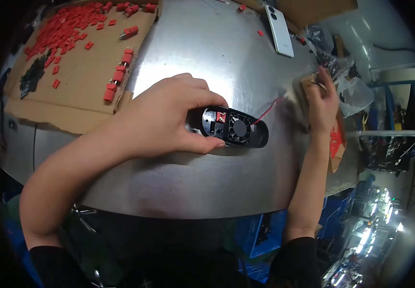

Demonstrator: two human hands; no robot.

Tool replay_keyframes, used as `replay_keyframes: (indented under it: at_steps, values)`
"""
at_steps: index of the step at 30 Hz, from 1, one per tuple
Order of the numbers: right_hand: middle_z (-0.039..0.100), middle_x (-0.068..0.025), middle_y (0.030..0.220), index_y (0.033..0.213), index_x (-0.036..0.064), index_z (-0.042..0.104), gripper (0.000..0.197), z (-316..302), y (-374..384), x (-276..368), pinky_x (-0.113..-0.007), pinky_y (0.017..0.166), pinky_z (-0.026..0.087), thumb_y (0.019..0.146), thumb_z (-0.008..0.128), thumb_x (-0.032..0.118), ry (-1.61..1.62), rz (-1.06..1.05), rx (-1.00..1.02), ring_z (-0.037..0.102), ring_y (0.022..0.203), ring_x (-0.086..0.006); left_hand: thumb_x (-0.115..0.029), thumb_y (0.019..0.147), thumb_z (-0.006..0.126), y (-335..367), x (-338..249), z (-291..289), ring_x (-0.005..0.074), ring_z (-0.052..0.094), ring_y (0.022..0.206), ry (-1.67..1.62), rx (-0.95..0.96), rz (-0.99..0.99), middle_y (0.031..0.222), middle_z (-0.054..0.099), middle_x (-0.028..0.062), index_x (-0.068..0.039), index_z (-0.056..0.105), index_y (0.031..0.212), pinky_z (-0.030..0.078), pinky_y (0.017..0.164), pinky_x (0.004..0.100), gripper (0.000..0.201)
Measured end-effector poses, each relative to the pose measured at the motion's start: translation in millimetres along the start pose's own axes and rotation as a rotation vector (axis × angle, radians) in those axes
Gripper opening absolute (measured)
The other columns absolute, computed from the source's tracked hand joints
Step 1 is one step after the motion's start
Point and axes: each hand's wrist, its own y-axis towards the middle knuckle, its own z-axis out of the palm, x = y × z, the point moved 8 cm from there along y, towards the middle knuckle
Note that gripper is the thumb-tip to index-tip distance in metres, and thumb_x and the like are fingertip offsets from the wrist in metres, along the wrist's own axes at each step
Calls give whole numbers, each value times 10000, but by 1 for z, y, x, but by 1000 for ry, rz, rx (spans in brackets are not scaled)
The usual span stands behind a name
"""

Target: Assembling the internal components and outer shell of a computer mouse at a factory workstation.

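Note:
My left hand (183, 117) grips a black oval plastic housing (260, 136) at its left end, thumb on the near side and fingers on the far side. Set into the housing is a small black cooling fan (239, 128). Left of the fan sits a red square part (221, 117). A thin red wire (267, 111) rises from beside the fan toward a blurred pale end. My right hand (322, 103) is over a small cardboard box (308, 82) at the right, fingers bent together; what they hold, if anything, is hidden.
A cardboard tray (80, 103) at the left carries many loose red square pieces (66, 26), a dark pile (34, 74) and red-capped parts (117, 77) along its edge. A white phone (280, 31) lies at the back right. Clear plastic bags (354, 91) and a box of red pieces (336, 141) are further right.

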Motion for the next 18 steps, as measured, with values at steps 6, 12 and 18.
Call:
replay_keyframes:
  at_steps: [6, 12, 18]
  values:
    - [604, -83, 930, 1404, 16, 587, 694, -50, -29, 58, -282, 582, 456, 836, 480, 399, 928, -367, -234, 553, 719, -176, -396, 778, 825, 0, 3, 6, 322, 627, 1055, 53, 92, -89, 1000, 689, 130, -29, 745, 1165, 522, 945, 408, 540]
    - [467, -22, 799, 1094, 62, 628, 541, 14, -63, 170, -263, 483, 358, 989, 554, 587, 1166, -462, 250, 460, 623, -121, -405, 761, 828, -6, 8, 5, 340, 635, 1049, 37, 10, -33, 986, 692, 149, -26, 750, 1147, 527, 936, 426, 547]
    - [506, -82, 787, 1099, 36, 592, 673, 101, -79, 202, -300, 459, 380, 1016, 458, 691, 1130, -476, 590, 447, 550, -162, -376, 746, 830, -3, 5, 2, 365, 652, 1009, 7, 30, -58, 950, 702, 162, -33, 768, 1066, 532, 914, 443, 474]
